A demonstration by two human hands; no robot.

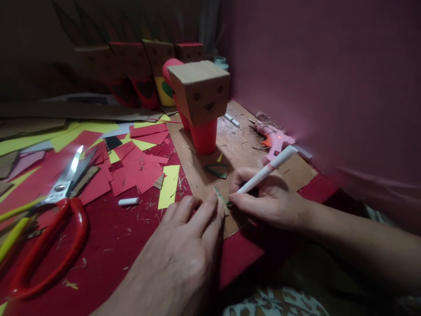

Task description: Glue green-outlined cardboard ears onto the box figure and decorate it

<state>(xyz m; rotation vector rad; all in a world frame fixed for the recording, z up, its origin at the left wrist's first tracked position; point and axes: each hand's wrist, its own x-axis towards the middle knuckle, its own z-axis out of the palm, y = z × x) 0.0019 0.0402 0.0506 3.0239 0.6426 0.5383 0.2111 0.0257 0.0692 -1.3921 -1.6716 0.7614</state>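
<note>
My right hand [268,199] is closed round a white marker [269,169]. Its tip end points down at a small cardboard piece [221,196] with a green line along its edge. My left hand [194,232] lies palm down, fingers lightly bent, with the fingertips resting on that piece. Both are on a wooden board [197,175]. Just beyond lies a green-edged leaf-shaped cardboard piece [217,170]. Behind it stands a red paper cup [204,137] topped by a cardboard box head [205,94] with a drawn animal face. The marker's tip is hidden by my fingers.
Red-handled scissors [62,188] lie open at left, among red and yellow paper scraps [141,169]. A white marker cap [128,201] is nearby. A pink glue gun [274,138] rests on the board's right side. Several similar box-headed figures [161,66] stand at the back.
</note>
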